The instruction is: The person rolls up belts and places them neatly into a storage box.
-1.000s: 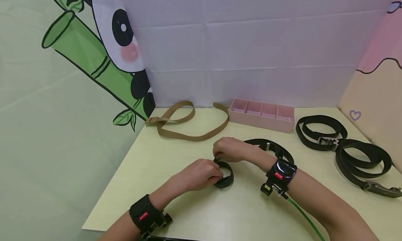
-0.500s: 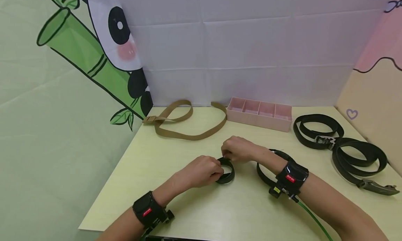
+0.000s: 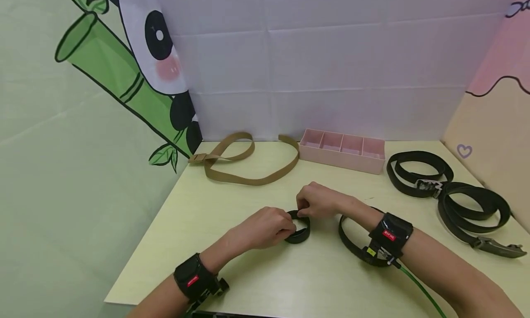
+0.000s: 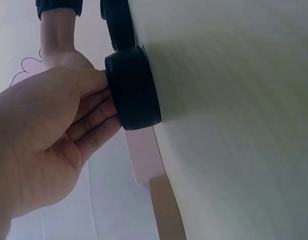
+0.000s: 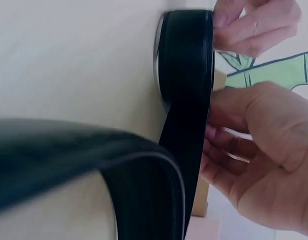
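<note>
A black leather belt stands on edge on the table, one end rolled into a small coil [image 3: 301,237] and the rest curving in a wide loop [image 3: 351,245] beneath my right forearm. My left hand [image 3: 265,228] pinches the coil at its left side, thumb and fingers on the upper edge. At the coil's far side, my right hand [image 3: 319,201] grips the strap between thumb and fingers. The right wrist view shows the strap [image 5: 186,135] running from the coil past the right hand's fingers. My right forearm hides part of the loop in the head view.
Two more black belts, one coiled at the back [image 3: 420,174] and one nearer [image 3: 474,212], lie at the right. A tan webbing belt [image 3: 252,181] lies at the back left, beside a pink divided box [image 3: 341,159]. Printed cloth walls [image 3: 290,60] rise behind the table.
My right hand has moved slightly right along the coil's far side. The loose loop has shifted toward the near side under my right wrist. My left hand stays on the coil.
</note>
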`<action>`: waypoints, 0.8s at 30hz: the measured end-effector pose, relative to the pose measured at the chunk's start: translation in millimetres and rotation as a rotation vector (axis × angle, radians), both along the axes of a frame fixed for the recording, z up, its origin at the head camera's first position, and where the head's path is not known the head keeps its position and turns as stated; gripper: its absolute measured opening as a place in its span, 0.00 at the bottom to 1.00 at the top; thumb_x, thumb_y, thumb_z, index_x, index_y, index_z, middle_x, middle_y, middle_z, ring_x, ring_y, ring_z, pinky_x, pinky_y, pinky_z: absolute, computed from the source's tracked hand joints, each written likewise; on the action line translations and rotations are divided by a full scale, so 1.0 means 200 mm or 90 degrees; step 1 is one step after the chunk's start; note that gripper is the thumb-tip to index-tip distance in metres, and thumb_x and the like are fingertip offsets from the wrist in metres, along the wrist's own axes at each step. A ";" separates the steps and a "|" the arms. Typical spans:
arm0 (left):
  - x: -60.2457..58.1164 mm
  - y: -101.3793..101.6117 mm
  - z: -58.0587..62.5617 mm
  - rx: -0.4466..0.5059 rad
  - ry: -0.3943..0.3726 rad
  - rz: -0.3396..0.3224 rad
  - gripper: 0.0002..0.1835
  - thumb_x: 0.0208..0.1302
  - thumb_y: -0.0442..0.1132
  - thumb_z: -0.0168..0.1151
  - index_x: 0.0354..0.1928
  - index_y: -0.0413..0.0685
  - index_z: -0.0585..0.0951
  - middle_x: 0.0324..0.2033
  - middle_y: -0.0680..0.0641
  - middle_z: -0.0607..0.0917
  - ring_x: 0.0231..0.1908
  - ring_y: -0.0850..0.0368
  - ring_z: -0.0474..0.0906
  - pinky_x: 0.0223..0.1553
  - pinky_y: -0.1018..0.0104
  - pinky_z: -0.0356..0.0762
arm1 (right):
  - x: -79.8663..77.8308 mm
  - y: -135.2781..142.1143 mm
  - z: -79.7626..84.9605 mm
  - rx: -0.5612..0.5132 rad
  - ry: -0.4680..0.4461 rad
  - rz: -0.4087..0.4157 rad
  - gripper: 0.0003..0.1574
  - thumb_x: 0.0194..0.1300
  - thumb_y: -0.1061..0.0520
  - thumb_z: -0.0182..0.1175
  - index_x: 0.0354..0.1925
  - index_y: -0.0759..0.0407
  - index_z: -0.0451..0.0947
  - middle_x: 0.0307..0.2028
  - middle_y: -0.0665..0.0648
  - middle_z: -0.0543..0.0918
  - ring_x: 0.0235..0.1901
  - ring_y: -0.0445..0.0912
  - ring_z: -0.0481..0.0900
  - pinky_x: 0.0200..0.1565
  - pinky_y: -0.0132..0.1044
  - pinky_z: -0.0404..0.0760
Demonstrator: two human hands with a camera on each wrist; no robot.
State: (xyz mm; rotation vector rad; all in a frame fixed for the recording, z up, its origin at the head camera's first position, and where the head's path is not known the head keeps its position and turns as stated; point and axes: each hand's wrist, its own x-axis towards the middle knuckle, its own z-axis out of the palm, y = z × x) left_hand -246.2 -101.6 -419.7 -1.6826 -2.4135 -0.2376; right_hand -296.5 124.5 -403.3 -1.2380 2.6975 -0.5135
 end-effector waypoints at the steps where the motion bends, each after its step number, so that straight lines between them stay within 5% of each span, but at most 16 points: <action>1: 0.00 0.00 0.00 0.003 -0.001 -0.004 0.19 0.68 0.31 0.62 0.19 0.57 0.76 0.21 0.59 0.76 0.24 0.66 0.62 0.28 0.76 0.59 | 0.00 0.00 0.00 0.002 0.006 0.000 0.09 0.64 0.56 0.71 0.26 0.49 0.86 0.21 0.41 0.81 0.21 0.35 0.75 0.28 0.31 0.76; 8: 0.02 0.00 0.00 -0.009 -0.020 0.010 0.04 0.68 0.42 0.70 0.39 0.54 0.92 0.38 0.58 0.89 0.38 0.68 0.81 0.40 0.74 0.79 | -0.02 -0.01 0.00 0.012 0.033 0.004 0.10 0.63 0.57 0.71 0.25 0.48 0.87 0.19 0.40 0.80 0.21 0.34 0.75 0.26 0.31 0.74; 15: 0.00 0.03 0.00 -0.029 -0.008 0.001 0.02 0.65 0.41 0.72 0.33 0.55 0.90 0.32 0.59 0.87 0.32 0.69 0.78 0.35 0.73 0.76 | 0.00 0.02 0.04 0.020 0.046 0.025 0.08 0.66 0.55 0.70 0.29 0.51 0.86 0.25 0.42 0.82 0.25 0.36 0.76 0.30 0.32 0.76; 21: -0.09 0.03 0.00 -0.022 -0.030 0.009 0.05 0.65 0.40 0.72 0.30 0.54 0.89 0.26 0.59 0.84 0.26 0.69 0.74 0.32 0.73 0.74 | 0.15 0.20 0.14 0.017 0.109 -0.010 0.11 0.68 0.52 0.68 0.27 0.47 0.81 0.24 0.42 0.76 0.23 0.36 0.70 0.28 0.31 0.71; 24: -0.16 0.02 0.01 -0.020 -0.042 0.020 0.06 0.65 0.39 0.71 0.29 0.54 0.89 0.23 0.60 0.82 0.24 0.69 0.70 0.30 0.74 0.70 | 0.28 0.30 0.16 0.014 0.095 -0.045 0.17 0.67 0.50 0.69 0.23 0.44 0.77 0.19 0.41 0.74 0.19 0.35 0.67 0.23 0.30 0.69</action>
